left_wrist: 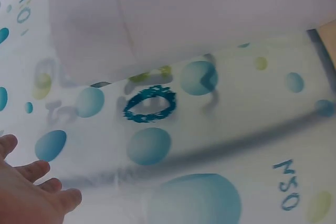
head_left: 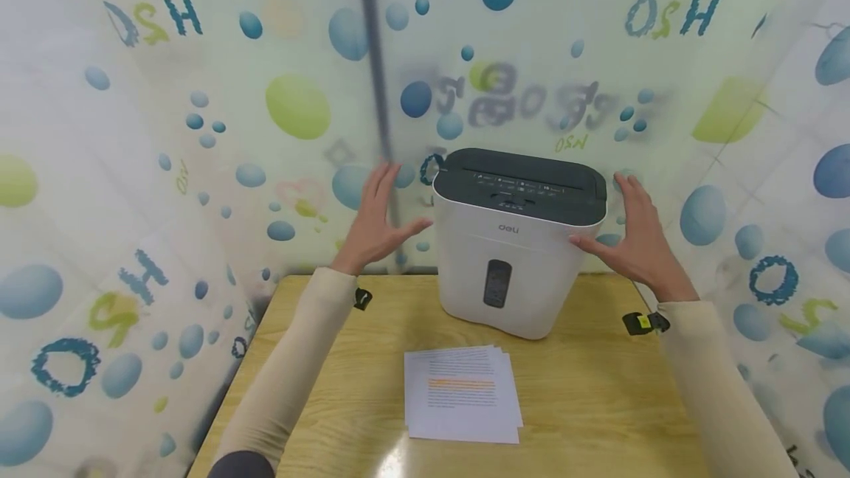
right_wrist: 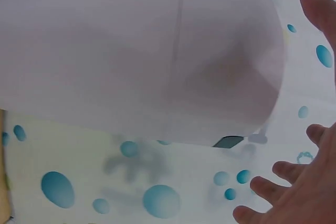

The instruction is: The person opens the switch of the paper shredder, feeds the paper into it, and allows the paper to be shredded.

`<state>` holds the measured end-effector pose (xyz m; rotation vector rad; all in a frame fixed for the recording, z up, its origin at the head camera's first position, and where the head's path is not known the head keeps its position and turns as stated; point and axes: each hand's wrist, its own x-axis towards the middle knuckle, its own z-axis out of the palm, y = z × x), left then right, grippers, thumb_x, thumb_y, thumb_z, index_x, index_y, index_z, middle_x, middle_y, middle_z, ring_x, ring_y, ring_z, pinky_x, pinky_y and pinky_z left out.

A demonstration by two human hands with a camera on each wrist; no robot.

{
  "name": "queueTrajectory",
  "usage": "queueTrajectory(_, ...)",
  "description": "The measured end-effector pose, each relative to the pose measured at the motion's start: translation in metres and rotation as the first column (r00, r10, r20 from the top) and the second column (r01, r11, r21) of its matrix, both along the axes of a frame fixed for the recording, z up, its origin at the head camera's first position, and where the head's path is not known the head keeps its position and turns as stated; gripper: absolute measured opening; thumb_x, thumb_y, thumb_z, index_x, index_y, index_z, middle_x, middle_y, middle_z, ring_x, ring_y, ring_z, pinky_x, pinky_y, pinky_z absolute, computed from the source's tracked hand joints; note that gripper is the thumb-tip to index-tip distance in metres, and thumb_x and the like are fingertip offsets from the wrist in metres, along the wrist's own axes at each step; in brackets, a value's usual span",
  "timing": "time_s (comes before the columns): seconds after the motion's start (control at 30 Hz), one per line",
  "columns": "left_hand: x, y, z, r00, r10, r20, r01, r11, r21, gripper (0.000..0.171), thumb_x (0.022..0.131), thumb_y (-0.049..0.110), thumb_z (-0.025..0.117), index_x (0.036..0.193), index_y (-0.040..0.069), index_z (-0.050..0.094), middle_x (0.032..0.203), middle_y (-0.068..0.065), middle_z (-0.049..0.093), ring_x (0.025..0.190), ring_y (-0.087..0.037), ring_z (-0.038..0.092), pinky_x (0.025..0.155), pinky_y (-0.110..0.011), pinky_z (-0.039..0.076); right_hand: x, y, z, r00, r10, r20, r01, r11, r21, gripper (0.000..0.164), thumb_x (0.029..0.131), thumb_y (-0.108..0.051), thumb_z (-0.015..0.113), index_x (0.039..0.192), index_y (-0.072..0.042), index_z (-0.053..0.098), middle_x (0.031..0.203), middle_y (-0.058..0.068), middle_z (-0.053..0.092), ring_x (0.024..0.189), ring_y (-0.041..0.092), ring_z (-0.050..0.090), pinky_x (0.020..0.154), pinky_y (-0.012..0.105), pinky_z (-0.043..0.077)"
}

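Note:
A white paper shredder [head_left: 478, 271] with a dark grey top [head_left: 524, 175] stands upright toward the back of the wooden table, turned at a slight angle. Its front carries the word "deli" and a small dark window. My left hand [head_left: 377, 221] is raised at its left side, fingers straight, thumb pointing at the upper edge. On the other side, my right hand [head_left: 640, 242] is raised likewise, its thumb tip overlapping the shredder's upper right edge in the head view. In the wrist views, the white shredder body [left_wrist: 184, 19] shows beside spread fingers, with nothing held.
A small stack of printed sheets [head_left: 461, 415], the top one with orange highlighted lines, lies in front of the shredder on the wooden table [head_left: 352, 375]. Behind and at both sides hangs a white curtain [head_left: 219, 80] patterned with blue and green dots.

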<state>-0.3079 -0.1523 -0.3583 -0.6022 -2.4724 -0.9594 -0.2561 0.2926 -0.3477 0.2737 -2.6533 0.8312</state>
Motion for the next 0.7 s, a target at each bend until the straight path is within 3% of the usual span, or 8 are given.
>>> queueTrajectory(0.3, 0.025, -0.012, -0.051, 0.998, 0.035, 0.048, -0.037, 0.999, 0.030, 0.108, 0.083, 0.060, 0.078, 0.165, 0.035, 0.012, 0.174, 0.004, 0.005, 0.162, -0.021, 0.002, 0.123, -0.063, 0.023, 0.019, 0.002, -0.046, 1.000, -0.005, 0.018, 0.007, 0.997, -0.079, 0.123, 0.082, -0.051, 0.082, 0.166, -0.025, -0.004, 0.174, 0.011, -0.006, 0.159, 0.044, 0.001, 0.117, 0.078, 0.011)
queueTrajectory(0.5, 0.040, -0.016, -0.093, 0.992, 0.049, 0.113, -0.054, 0.998, 0.044, 0.109, 0.082, 0.059, 0.080, 0.164, 0.039, 0.011, 0.173, -0.002, 0.009, 0.161, -0.024, 0.005, 0.122, -0.064, 0.026, 0.031, -0.001, -0.080, 0.999, 0.004, 0.039, 0.001, 0.993, -0.117, 0.124, 0.083, -0.048, 0.083, 0.166, -0.023, -0.006, 0.174, 0.015, -0.004, 0.158, 0.047, 0.003, 0.117, 0.077, 0.013)
queueTrajectory(0.7, 0.053, -0.015, -0.128, 0.984, 0.056, 0.167, -0.067, 0.996, 0.061, 0.109, 0.081, 0.059, 0.080, 0.165, 0.034, 0.015, 0.173, -0.005, 0.010, 0.161, -0.027, 0.007, 0.121, -0.065, 0.027, 0.044, -0.005, -0.108, 0.993, -0.018, 0.112, 0.033, 0.991, -0.128, 0.125, 0.085, -0.051, 0.081, 0.165, -0.024, -0.012, 0.173, 0.017, -0.009, 0.157, 0.051, 0.000, 0.114, 0.080, 0.013)
